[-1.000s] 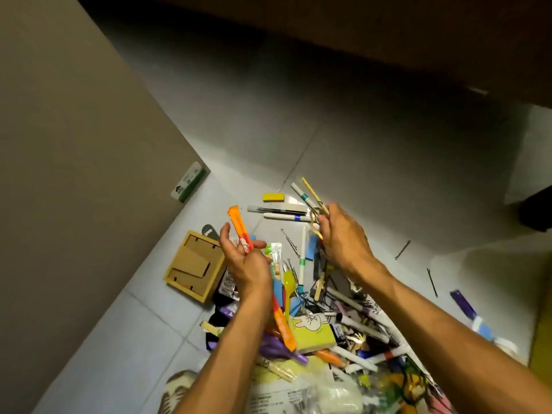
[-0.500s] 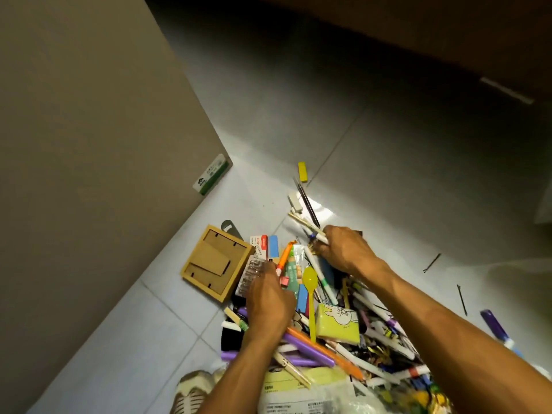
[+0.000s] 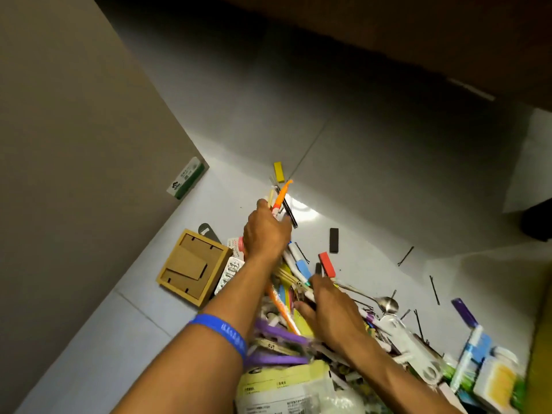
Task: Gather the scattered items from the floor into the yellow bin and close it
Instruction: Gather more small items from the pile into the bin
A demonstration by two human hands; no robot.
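Note:
A pile of pens, markers and purple clips point(image 3: 280, 336) lies on the pale floor tiles. My left hand point(image 3: 264, 233) reaches out past the pile, shut on an orange pen point(image 3: 282, 194) and some thin sticks, its fingertips at a black pen point(image 3: 290, 213) on the floor. My right hand point(image 3: 327, 310) rests low on the pile, fingers curled over several white pens point(image 3: 300, 271). A dull yellow surface point(image 3: 540, 339) at the right edge may be the bin; I cannot tell. Loose on the floor are a yellow block point(image 3: 279, 171), a black block point(image 3: 334, 240) and a red block point(image 3: 326, 264).
A wooden frame point(image 3: 194, 267) lies left of the pile beside a brown wall panel point(image 3: 74, 174). A green-and-white box point(image 3: 186, 177) leans at the panel's foot. A metal spoon point(image 3: 388, 303), hairpins point(image 3: 405, 255), a purple stick point(image 3: 464, 312) and small boxes point(image 3: 495, 377) lie to the right.
My left hand has stretched forward from the pile with the orange pen to the black pen. My right hand has drawn back and down onto the pile. The camera tilted.

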